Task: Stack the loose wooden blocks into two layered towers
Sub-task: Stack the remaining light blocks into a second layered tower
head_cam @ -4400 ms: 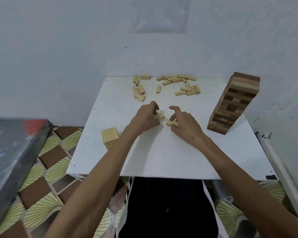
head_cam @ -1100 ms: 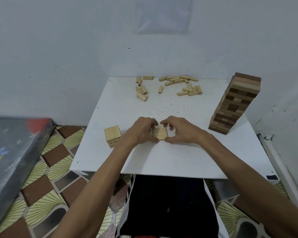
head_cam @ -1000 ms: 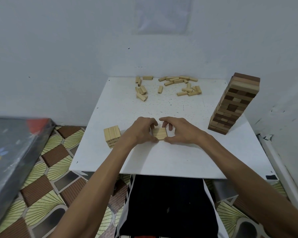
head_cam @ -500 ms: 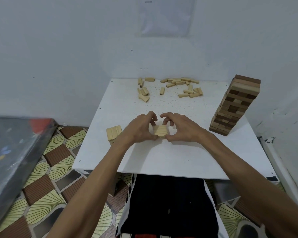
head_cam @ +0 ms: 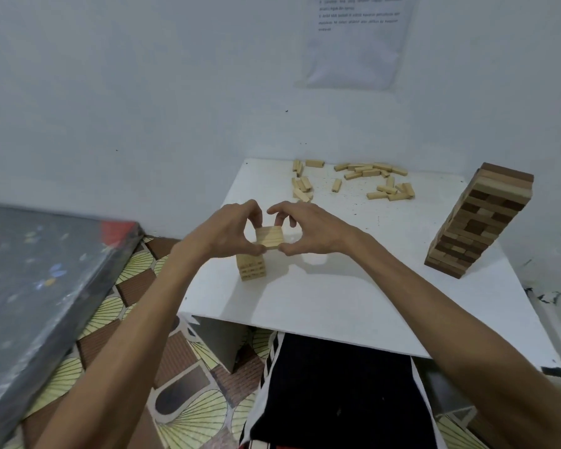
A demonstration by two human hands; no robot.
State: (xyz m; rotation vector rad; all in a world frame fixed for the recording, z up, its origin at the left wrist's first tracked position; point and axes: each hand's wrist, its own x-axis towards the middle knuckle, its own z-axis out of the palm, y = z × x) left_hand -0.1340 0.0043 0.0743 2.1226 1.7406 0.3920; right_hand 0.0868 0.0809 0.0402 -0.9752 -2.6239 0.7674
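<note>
Filling the nearest part of the view is black clothing (head_cam: 331, 393) with a white stripe, and to its left lies a patterned floor (head_cam: 188, 413) of brown and yellow fan shapes. A dark, speckled panel (head_cam: 39, 270) slants along the left side. Two bare forearms reach over the near edge of the white table (head_cam: 337, 306).

Close to the table's left edge, nearer the front than the back, stands a short stack (head_cam: 251, 268) of pale wooden blocks, a few layers high. Just above it, shifted a little toward the right, both hands carry a flat layer of pale blocks (head_cam: 270, 238) lying side by side. The left hand (head_cam: 227, 236) pinches the layer's left side, thumb at the near edge and fingers curled over the far edge. The right hand (head_cam: 314, 236) pinches the right side in the same way. The left thumb hides the spot where the layer and the stack would meet, so I cannot tell whether they touch.

By the right edge, about halfway back, rises a tall tower (head_cam: 478, 222) of mixed dark and light blocks, well apart from the hands. Along the far edge lie scattered loose blocks (head_cam: 363, 181), all pale. On the white wall behind the table hangs a paper sheet (head_cam: 357, 43), its print too small to read
</note>
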